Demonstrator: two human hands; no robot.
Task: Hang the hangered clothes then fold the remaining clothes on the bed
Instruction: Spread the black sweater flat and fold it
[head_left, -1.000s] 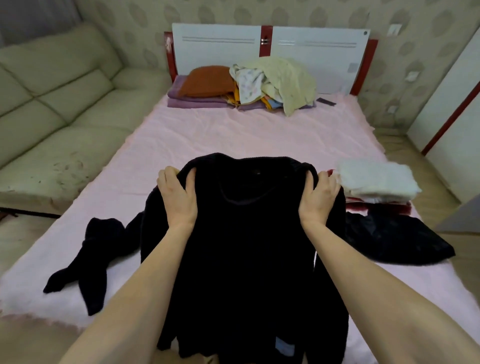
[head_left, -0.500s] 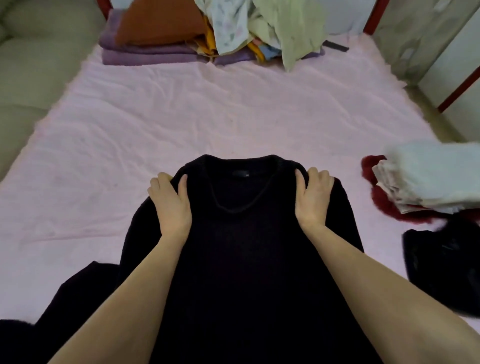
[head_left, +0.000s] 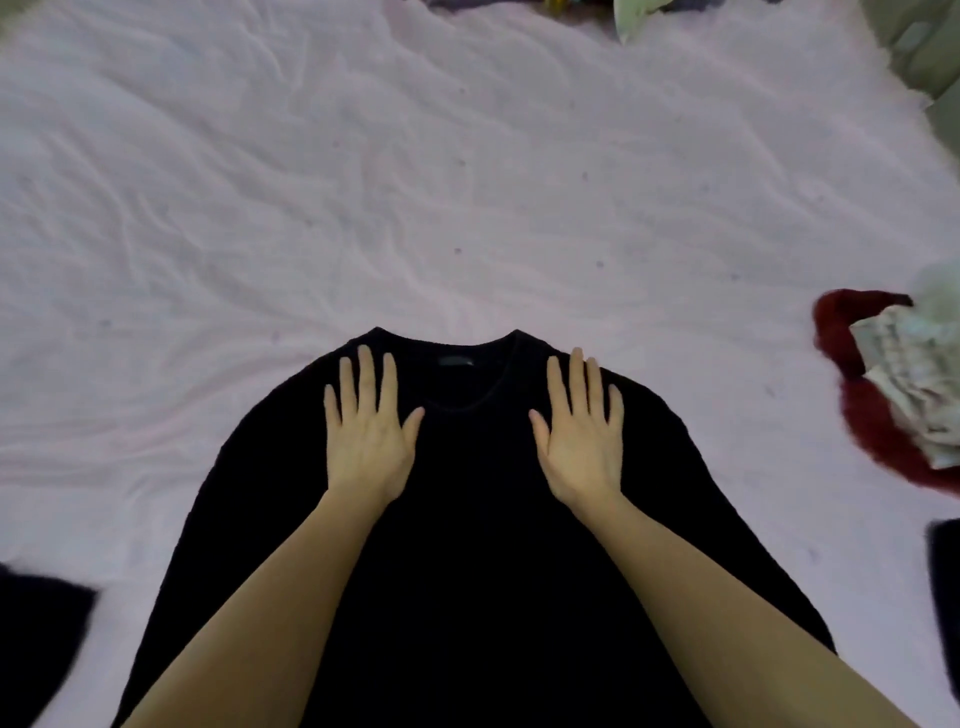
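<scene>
a dark garment (head_left: 41, 613) is poking into view at the near left, well to the left of the black sweater (head_left: 467, 519) and partly cut off. the sweater itself is lying spread face up on the pink bed sheet (head_left: 467, 182), collar pointing away from the person, body running down toward the near edge.

the left hand (head_left: 366, 441) is resting flat on the sweater just left of the collar, fingers straight and slightly fanned, its grip fully open and holding nothing. the right hand (head_left: 579, 441) is doing the same just right of the collar, palm down, fingers straight, also holding nothing.

it is looking like the smoothing step that comes ahead of a fold. to do it well, i'd say both palms should be sweeping outward and down from the collar so the knit is lying even, with the shoulders level, and the sleeves should be getting found and laid straight, since i cannot tell where they are lying. pressing lightly is probably enough; dragging hard risks bunching the sheet beneath.

well to the right of the sweater, a red garment (head_left: 852, 405) is sitting under a pale folded cloth (head_left: 919, 384), and another dark piece (head_left: 945, 571) is showing below them.
</scene>
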